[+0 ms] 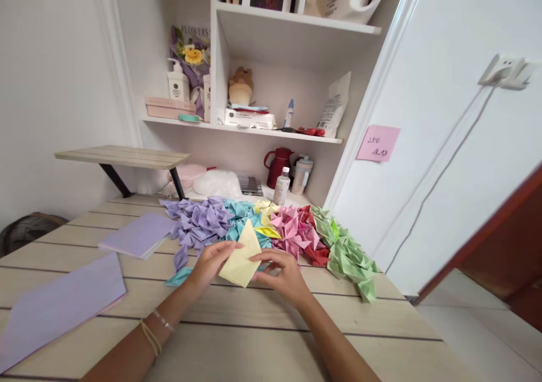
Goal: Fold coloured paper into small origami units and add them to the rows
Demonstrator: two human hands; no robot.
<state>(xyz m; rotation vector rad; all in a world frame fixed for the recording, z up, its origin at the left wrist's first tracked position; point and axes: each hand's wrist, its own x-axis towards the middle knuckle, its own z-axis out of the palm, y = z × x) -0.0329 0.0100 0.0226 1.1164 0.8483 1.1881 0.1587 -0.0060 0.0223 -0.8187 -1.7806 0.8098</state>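
A sheet of pale yellow folded paper (242,262) is held up over the table, between my two hands. My left hand (210,264) grips its left edge, thumb on the near face and fingers partly hidden. On the right edge, my right hand (280,273) pinches the paper between thumb and fingers. Just beyond lie heaps of folded paper pieces: purple (201,224), blue (239,213), pink (294,229) and green (349,258). Some yellow pieces (267,231) and red pieces (317,256) lie among them. A single blue folded piece (178,277) rests near my left wrist.
A stack of purple paper (138,234) and larger purple sheets (68,306) lie on the slatted table (237,348) at left. A small raised shelf (122,156) stands behind them. At the back are a bottle (282,187), a red jug (277,166) and a tumbler (302,175).
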